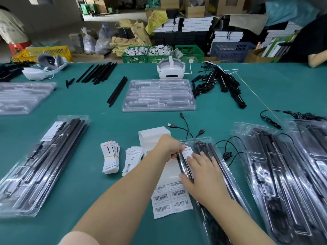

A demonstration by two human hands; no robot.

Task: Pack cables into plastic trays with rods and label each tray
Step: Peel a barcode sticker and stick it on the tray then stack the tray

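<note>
Item in hand: a clear plastic clamshell tray (221, 177) filled with black rods and cable, lying directly under our right hand (203, 175) and just to the right of our left hand (170, 147). Its long axis runs diagonally, from the far end just beyond our left knuckles toward the near right, passing beneath our right forearm. Resting on its far-left portion is a white printed paper card (188, 153), caught between the two hands. Our left hand is clenched, fingertips pinching the card's far-left edge against the tray rim; our right hand is flat, fingers spread, pressing the card and tray lid down, gripping nothing. We judge the step to be seating the card in the tray before labelling. The sheet of white barcode stickers (170, 198) lies immediately left of our right wrist, touching the tray's left edge, so the right hand is the nearer one to it, though the left arm crosses just beside it. A banded stack of white cards (110, 157) lies to the left of our left forearm; loose black USB cable ends (187, 129) lie just beyond the tray's far end. A finished tray (40, 165) lies well apart to the left of both hands, and more filled trays (286, 175) lie close on the right.
</note>
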